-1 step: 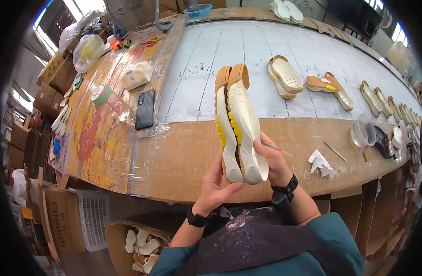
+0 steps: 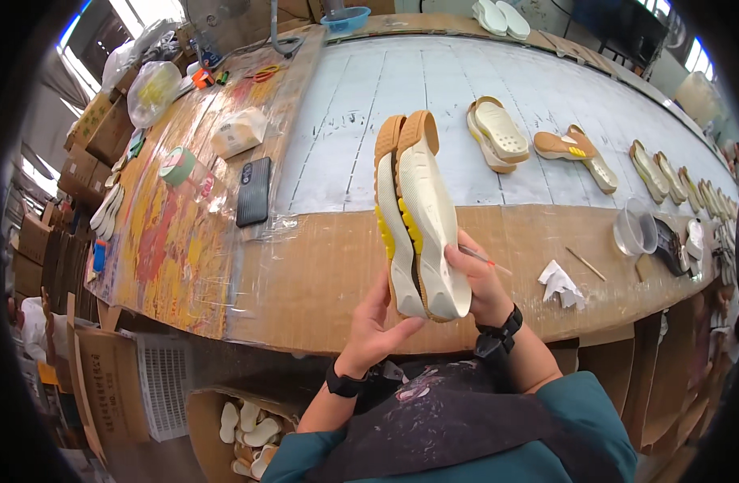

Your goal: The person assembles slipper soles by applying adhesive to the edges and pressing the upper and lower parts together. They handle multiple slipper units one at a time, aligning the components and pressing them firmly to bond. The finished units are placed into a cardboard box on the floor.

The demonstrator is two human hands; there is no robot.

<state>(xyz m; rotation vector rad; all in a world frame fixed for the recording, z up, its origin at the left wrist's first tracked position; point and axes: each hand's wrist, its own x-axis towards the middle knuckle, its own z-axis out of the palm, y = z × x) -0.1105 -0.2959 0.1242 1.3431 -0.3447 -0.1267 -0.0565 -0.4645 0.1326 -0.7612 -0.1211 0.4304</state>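
Observation:
Two shoe soles stand side by side, nearly upright, over the table's front part. They are cream, with tan outsoles and yellow lugs along the side. My left hand (image 2: 375,328) is closed round the heel end of the left sole (image 2: 397,241). The right sole (image 2: 434,209) is gripped at its heel by my right hand (image 2: 484,282), thumb on the inner face. A thin stick-like tool with a red part (image 2: 484,258), perhaps a fine brush, also sits in my right hand, pointing right. The fingers behind the soles are hidden.
Several finished-looking soles (image 2: 498,133) lie on the white board, running to the right. A crumpled tissue (image 2: 561,286), a wooden stick (image 2: 587,264) and a clear cup (image 2: 635,229) are on the right. Leftward lie a phone (image 2: 253,191) and a jar (image 2: 176,166). A box (image 2: 204,419) of soles stands below.

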